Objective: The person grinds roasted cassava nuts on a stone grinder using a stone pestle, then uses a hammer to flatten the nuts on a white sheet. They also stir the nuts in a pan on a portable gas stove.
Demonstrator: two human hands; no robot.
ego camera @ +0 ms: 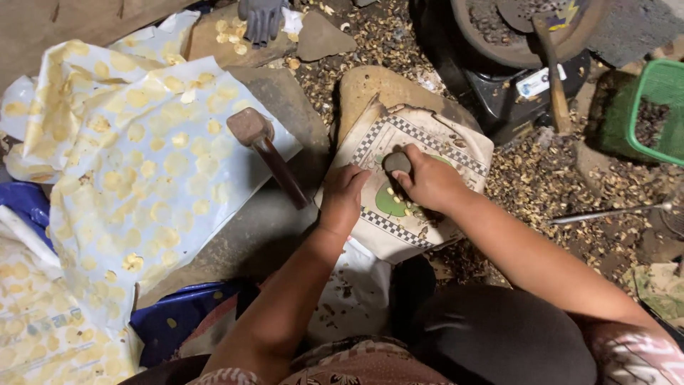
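Right hand (427, 182) clamped around a small dark rounded stone (397, 162), pressed down on a white checker-edged cloth with a green patch (456, 142) draped over a flat tan rock slab (370, 85). Left hand (343, 198) just beside it, fingers curled together on the cloth, seemingly pinching something small, too tiny to tell what. A few pale flattened bits next to the green patch, right under both hands. To the left, a large white plastic sheet (149, 164) covered with many round, flattened yellow pieces (174, 165) laid out in loose rows, with more of the same on further sheets toward the lower left corner: judged from this, a good deal already pressed and spread. On that sheet's edge, a brown wooden mallet with a blocky head (251, 128), lying untouched, handle slanting toward the left hand. All around on the ground, a thick litter of brown husk fragments (548, 178). At top, another person's grey-gloved hand (261, 18) on a separate stone with pale pieces. At far right, a green plastic basket (659, 107) holding dark material, suggesting more yet to be worked.
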